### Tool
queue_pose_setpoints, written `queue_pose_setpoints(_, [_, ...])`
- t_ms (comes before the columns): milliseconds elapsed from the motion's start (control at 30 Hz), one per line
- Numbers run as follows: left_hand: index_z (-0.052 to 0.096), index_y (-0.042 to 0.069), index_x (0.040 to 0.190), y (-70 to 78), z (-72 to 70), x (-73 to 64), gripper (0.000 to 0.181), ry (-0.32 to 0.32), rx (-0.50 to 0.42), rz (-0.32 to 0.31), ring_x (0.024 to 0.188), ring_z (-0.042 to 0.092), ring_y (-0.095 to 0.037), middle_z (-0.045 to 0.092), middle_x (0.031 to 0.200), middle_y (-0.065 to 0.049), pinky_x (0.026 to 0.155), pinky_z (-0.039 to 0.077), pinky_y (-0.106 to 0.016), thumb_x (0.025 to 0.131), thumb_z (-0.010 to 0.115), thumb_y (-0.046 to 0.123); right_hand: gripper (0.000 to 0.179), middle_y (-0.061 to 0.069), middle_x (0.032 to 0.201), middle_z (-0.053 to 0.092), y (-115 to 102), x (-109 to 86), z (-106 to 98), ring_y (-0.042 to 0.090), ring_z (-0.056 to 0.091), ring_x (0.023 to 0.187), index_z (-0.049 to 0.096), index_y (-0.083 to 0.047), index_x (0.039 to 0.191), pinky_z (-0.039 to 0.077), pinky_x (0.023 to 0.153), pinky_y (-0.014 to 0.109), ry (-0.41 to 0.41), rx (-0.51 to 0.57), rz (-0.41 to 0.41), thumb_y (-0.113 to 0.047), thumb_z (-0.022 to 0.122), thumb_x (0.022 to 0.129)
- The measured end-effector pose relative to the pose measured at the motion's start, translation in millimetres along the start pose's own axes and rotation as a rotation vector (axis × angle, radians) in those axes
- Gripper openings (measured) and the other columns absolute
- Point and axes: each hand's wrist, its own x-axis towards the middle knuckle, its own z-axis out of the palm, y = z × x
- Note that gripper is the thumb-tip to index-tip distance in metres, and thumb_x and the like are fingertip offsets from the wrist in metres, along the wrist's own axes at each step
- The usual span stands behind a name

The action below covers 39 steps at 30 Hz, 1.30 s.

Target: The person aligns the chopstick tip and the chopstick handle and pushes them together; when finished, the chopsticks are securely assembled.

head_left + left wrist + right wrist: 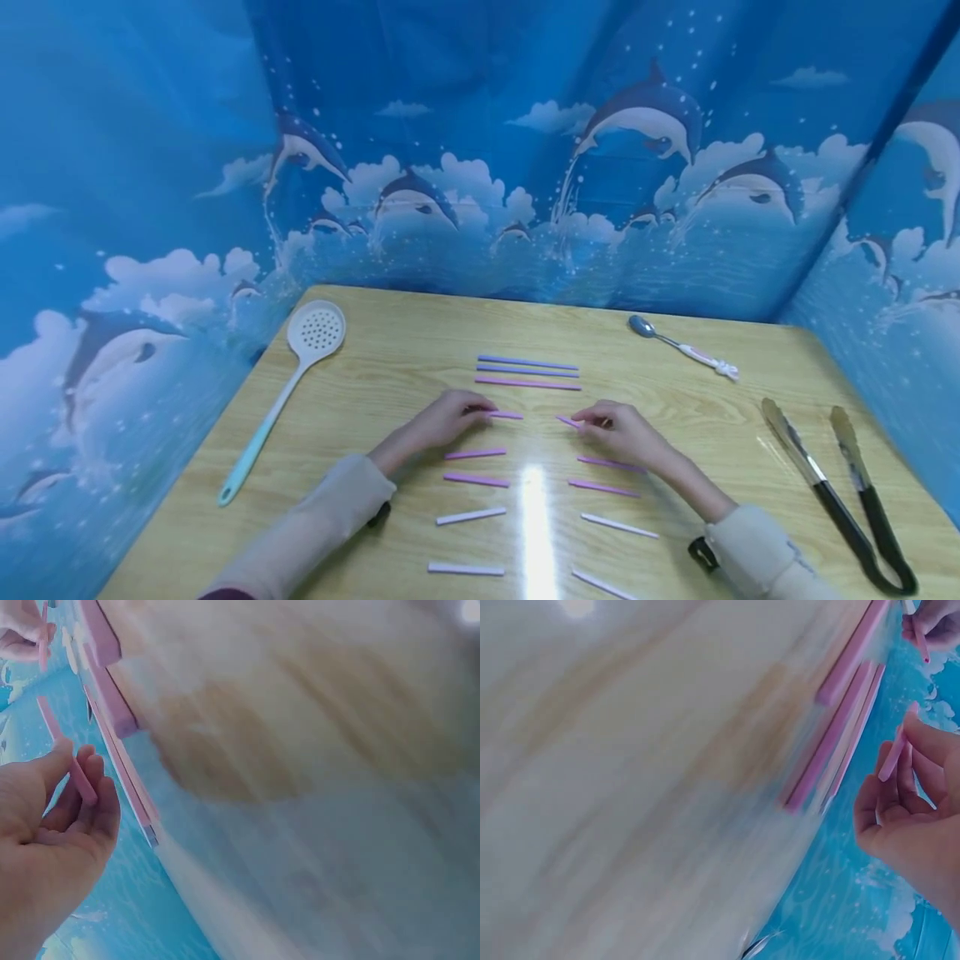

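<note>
My left hand [450,417] pinches a short pink stick [510,415] between thumb and fingers; the left wrist view shows this stick [81,781] raised off the table. Opposite it, my right hand [621,430] pinches another short pink stick [566,421], and in the right wrist view that stick [892,756] slants across the fingers. A gap separates the two held sticks. Just beyond them lie a long pink stick [528,383] and two long bluish-purple sticks [528,362]. Nearer me, short pink sticks [476,480] and pale lilac sticks [467,570] lie in two columns.
A slotted skimmer [317,331] with a mint handle lies at the left. A spoon [682,347] with a white-and-pink handle is at the back right, and black-handled tongs [847,508] lie spread at the right. A dolphin-print curtain [465,150] encloses the wooden table [390,342].
</note>
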Motion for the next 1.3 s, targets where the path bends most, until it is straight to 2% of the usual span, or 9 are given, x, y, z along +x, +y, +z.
queue_pose_setpoints(233, [0.068,0.004,0.108,4.7,4.2,4.6,0.018,0.006,-0.012,-0.003,0.09,0.066,-0.017,0.07,0.101,-0.008,0.081,0.052,-0.022,0.093,0.059,0.009,0.013,0.0,0.083,0.065,-12,8.1,8,0.005,0.058,0.076,0.071,-0.001,0.097,0.054,0.07,0.022,0.003,0.021,-0.05,-0.005,0.067,0.086])
queue_pose_setpoints(600, [0.069,0.005,0.107,8.2,5.6,7.3,0.018,0.012,-0.022,-0.012,0.095,0.066,-0.018,0.07,0.104,-0.007,0.084,0.052,-0.023,0.092,0.06,0.008,0.012,-0.002,0.083,0.064,-24,13.9,11,0.005,0.057,0.078,0.071,-0.002,0.098,0.052,0.072,0.023,-0.014,0.021,-0.058,-0.005,0.065,0.087])
queue_pose_setpoints(933, [0.07,0.005,0.107,10.6,5.2,5.6,0.018,0.026,-0.002,-0.007,0.093,0.066,-0.017,0.071,0.104,-0.008,0.082,0.053,-0.021,0.091,0.061,0.009,0.011,-0.001,0.083,0.061,-23,14.4,12,0.003,0.051,0.071,0.071,-0.002,0.097,0.049,0.061,0.021,0.015,0.036,-0.089,-0.003,0.065,0.087])
queue_pose_setpoints(1300, [0.07,0.005,0.106,9.6,6.0,5.7,0.018,0.034,0.034,0.019,0.091,0.067,-0.017,0.071,0.102,-0.008,0.08,0.053,-0.021,0.091,0.062,0.009,0.011,-0.002,0.08,0.06,-25,14.3,13,0.002,0.049,0.067,0.071,-0.001,0.096,0.047,0.057,0.02,0.044,0.028,-0.093,-0.003,0.066,0.087])
